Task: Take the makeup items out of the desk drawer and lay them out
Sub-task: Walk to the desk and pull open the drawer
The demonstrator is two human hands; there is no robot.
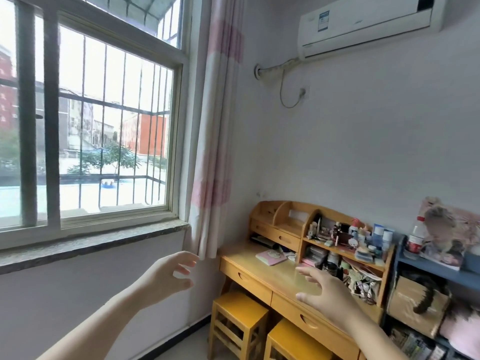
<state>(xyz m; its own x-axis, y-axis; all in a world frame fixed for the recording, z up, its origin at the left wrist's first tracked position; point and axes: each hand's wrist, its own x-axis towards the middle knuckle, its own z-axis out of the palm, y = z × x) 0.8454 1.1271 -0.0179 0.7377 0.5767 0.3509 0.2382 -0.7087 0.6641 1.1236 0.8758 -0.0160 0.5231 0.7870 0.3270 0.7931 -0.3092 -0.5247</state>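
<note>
Hands raised, drawers shut

Daylight is coming through the barred window (91, 131) on the left, above a grey stone sill (91, 241). Just right of it, a pink-and-white curtain (215, 126) is hanging down to the corner of the wooden desk.

The left hand (166, 275) is hovering in front of the wall below the sill, its fingers (185, 258) spread and lightly curled, gripping nothing. The right hand (328, 294) is floating over the desk's surface (280, 276), fingers likewise splayed apart and holding nothing.

Under the surface, the left drawer (245, 279) and the right drawer (314, 324) are both sitting closed, so any makeup inside them is hidden. Two yellow stools (239, 323) are standing tucked beneath the desk. A pink notebook (271, 256) is lying flat on the surface near the back.

Against the wall, a wooden hutch (285, 219) is standing on the surface; its right-hand shelves are crowded with bottles, jars and small cosmetics (363, 240), too small to tell apart. Further right, a blue shelf unit (436, 268) is carrying a clear bottle with a red label (417, 236). High on the wall, a white air conditioner (368, 24) is mounted.
</note>
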